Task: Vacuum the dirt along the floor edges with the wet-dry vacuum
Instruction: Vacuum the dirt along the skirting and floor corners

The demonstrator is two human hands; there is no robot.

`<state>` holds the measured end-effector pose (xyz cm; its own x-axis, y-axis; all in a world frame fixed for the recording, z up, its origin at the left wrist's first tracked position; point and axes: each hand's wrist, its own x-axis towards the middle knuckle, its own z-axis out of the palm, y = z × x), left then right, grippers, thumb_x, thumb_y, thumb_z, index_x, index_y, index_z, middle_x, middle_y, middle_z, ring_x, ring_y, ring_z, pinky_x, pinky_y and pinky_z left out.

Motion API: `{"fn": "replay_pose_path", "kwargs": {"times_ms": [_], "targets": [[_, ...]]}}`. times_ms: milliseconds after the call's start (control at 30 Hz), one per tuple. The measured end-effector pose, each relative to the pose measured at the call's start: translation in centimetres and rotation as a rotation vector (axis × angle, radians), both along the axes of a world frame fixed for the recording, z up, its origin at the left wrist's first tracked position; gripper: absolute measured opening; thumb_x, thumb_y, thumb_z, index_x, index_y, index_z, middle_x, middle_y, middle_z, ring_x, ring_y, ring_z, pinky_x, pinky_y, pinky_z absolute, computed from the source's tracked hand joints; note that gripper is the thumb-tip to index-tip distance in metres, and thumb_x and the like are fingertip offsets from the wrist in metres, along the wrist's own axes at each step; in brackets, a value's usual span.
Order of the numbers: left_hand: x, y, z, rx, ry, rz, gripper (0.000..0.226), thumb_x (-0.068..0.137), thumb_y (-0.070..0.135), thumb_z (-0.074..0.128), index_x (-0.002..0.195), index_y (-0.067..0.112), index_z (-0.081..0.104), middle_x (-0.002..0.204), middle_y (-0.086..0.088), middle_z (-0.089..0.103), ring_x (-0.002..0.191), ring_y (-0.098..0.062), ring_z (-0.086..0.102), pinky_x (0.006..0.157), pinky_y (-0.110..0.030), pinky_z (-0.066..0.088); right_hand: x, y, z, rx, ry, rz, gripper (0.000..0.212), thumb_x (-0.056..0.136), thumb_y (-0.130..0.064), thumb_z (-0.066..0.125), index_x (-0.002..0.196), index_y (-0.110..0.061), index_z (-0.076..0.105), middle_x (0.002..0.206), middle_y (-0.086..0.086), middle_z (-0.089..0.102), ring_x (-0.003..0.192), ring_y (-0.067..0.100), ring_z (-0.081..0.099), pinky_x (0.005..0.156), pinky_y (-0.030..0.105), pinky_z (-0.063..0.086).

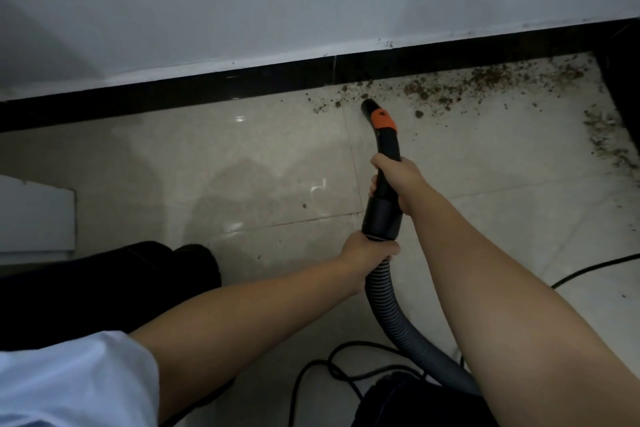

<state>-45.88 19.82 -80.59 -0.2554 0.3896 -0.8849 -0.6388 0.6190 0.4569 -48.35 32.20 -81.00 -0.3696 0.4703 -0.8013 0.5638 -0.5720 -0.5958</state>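
Observation:
A black vacuum nozzle with an orange collar points at the floor close to the black baseboard. My right hand grips the black handle tube just behind the collar. My left hand holds the ribbed grey hose where it joins the handle. Brown dirt lies scattered along the baseboard, right of the nozzle tip, with more dirt by the dark edge at the far right.
The floor is glossy beige tile under a white wall. A black power cord loops near the bottom; another cord runs in from the right. My dark-clothed leg is at left, beside a white panel.

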Motion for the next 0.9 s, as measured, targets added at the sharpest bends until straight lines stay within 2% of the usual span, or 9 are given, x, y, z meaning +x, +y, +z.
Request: {"fn": "replay_pose_path", "kwargs": {"times_ms": [367,600,900], "targets": [[-2.1,2.8,0.5,0.058,-0.07,0.006,0.016,0.081,0.002,0.066,0.076,0.013,0.055,0.071,-0.005,0.054,0.063,-0.016,0.051,0.058,-0.024,0.044,-1.5,3.2,0.2,0.02,-0.017,-0.025,0.017,0.087,-0.014,0.06,0.098,-0.007,0.049,0.06,0.007,0.052,0.045,0.018,0.049,0.052,0.03,0.049],[-3.5,4.0,1.9,0.136,-0.199,0.025,0.013,0.087,0.007,0.063,0.079,0.014,0.055,0.073,-0.002,0.054,0.064,-0.011,0.051,0.058,-0.021,0.044,-2.7,5.1,1.0,-0.008,-0.027,0.04,0.013,0.087,-0.015,0.059,0.081,-0.009,0.05,0.06,0.005,0.051,0.038,0.014,0.049,0.051,0.028,0.048],[-2.5,3.7,2.1,0.144,-0.232,0.084,0.013,0.09,0.01,0.06,0.08,0.016,0.053,0.076,-0.002,0.053,0.067,-0.012,0.051,0.061,-0.023,0.045,-3.3,4.4,1.7,-0.019,-0.055,0.213,0.015,0.087,-0.016,0.06,0.079,-0.009,0.049,0.059,0.005,0.051,0.035,0.013,0.05,0.044,0.022,0.049]]}}
